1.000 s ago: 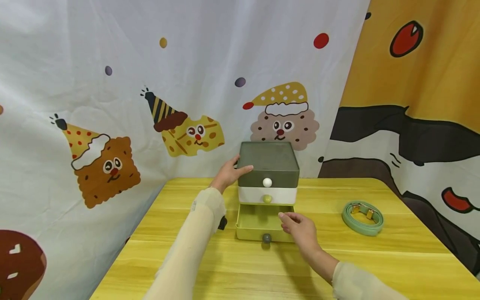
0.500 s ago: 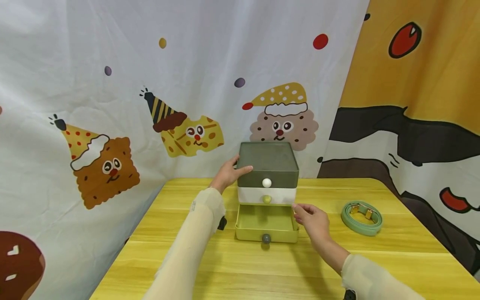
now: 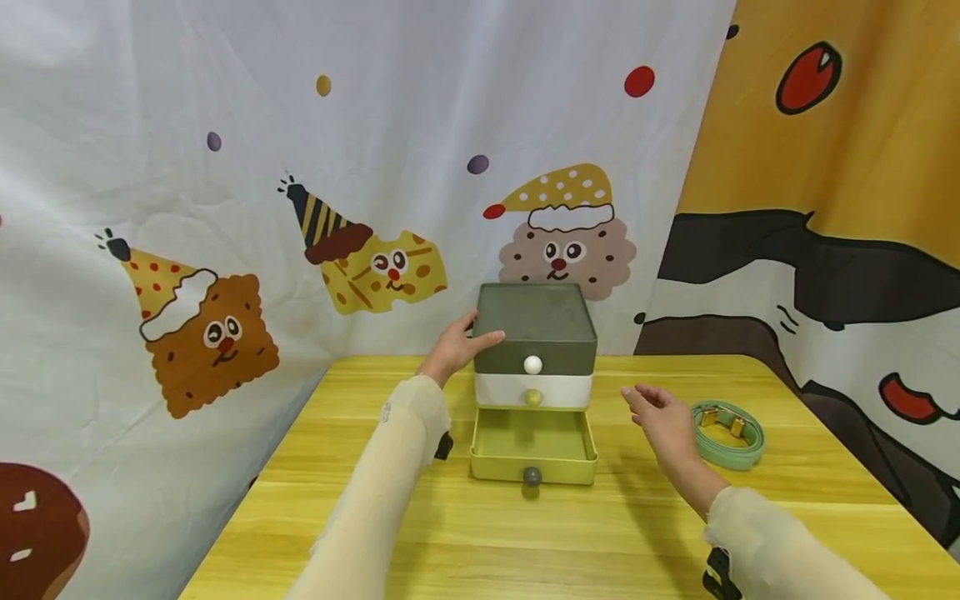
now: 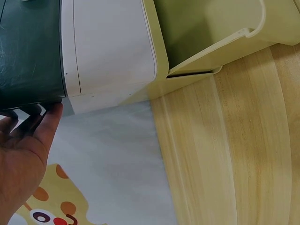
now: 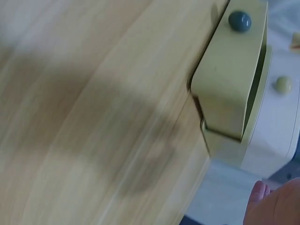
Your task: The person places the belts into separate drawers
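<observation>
A small desktop drawer unit [image 3: 536, 315] has a dark green top tier, a white middle drawer [image 3: 495, 390] and a yellow-green bottom drawer [image 3: 495, 469]. That bottom drawer is pulled out, and its inside looks bare. My left hand [image 3: 456, 348] rests against the upper left side of the unit, thumb along the top edge; in the left wrist view its fingertips touch the dark green side. Over the table, right of the unit, my right hand [image 3: 667, 425] hovers with loosely bent fingers, holding nothing. Just beyond it lies a coiled light green strap [image 3: 731, 457] with gold-coloured metal fittings.
The wood-grain table [image 3: 480, 542] carries the unit near its back edge. Behind it hangs a white curtain [image 3: 420, 100] with cartoon prints. A grey knob [image 3: 532, 477] sticks out from the bottom drawer's front.
My right hand has moved right, from over the pulled-out bottom drawer to beside the coiled strap. The left hand and the drawer unit have stayed in place.
</observation>
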Demonstrator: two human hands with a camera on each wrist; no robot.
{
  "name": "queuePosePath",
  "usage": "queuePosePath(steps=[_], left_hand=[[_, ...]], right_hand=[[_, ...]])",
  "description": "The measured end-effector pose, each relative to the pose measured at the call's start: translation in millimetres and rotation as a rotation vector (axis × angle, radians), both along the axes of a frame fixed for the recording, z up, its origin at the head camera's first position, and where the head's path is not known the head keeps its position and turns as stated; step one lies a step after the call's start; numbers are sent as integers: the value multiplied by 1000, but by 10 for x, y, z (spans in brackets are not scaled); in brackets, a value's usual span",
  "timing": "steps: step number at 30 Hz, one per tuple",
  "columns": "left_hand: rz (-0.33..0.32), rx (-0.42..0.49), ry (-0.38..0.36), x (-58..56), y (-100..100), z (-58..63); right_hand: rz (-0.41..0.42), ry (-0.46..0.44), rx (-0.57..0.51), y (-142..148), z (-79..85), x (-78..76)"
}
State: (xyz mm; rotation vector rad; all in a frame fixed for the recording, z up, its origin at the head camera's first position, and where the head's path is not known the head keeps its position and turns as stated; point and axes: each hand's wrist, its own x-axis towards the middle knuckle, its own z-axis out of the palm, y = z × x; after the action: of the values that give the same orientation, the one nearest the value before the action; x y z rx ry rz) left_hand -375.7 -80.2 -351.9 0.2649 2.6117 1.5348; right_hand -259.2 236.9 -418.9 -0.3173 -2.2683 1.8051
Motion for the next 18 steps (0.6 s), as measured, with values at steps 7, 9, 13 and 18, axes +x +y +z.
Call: queuePosePath(steps=[7,9,13,18], left_hand=[[-6,7,14,13,-16,6],[-10,7,14,18,-18,5],[-13,10,12,19,-17,3],[-8,10,10,-2,-13,-12]], right_hand=[[-38,29,66,234,24,-28],[-53,21,97,307,26,-32],[-85,-16,183,477,17,-43],[-88,-53,261,681,26,-33]])
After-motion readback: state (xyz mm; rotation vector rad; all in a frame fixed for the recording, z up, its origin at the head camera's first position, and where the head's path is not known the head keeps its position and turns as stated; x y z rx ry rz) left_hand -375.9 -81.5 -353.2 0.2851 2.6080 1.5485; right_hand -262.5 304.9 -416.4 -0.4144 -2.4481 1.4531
